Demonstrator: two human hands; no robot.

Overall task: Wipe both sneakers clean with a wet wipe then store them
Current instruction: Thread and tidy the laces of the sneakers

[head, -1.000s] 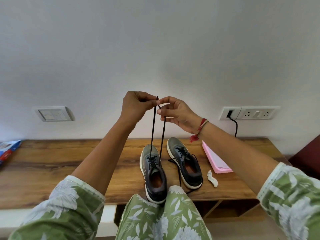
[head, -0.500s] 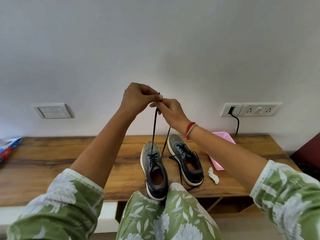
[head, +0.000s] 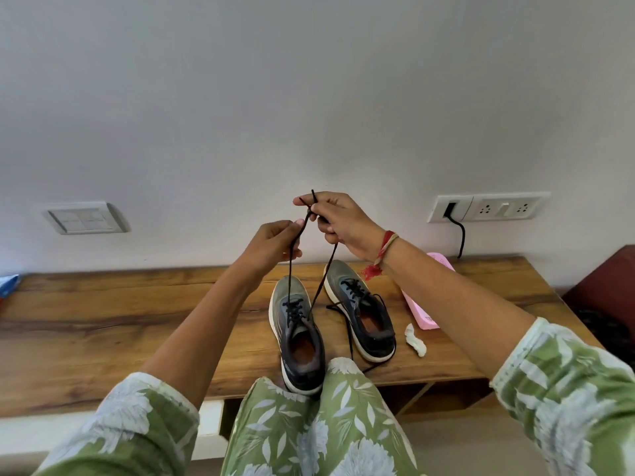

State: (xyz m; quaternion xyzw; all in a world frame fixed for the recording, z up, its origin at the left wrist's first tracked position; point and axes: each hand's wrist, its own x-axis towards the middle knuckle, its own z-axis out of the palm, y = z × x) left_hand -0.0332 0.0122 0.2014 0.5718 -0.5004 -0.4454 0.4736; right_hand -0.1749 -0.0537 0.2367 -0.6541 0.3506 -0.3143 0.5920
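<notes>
Right hand [head: 338,219] raised, a person pinches both ends of a black shoelace [head: 291,269] drawn up from the nearer grey sneaker [head: 299,338], the left hand [head: 275,243] nipping one strand lower down. It stands beside the farther sneaker [head: 360,314] on the wooden worktop [head: 137,321], a crumpled wet wipe [head: 414,340] alongside.

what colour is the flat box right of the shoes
Pink; the box shows best in the head view.
</notes>
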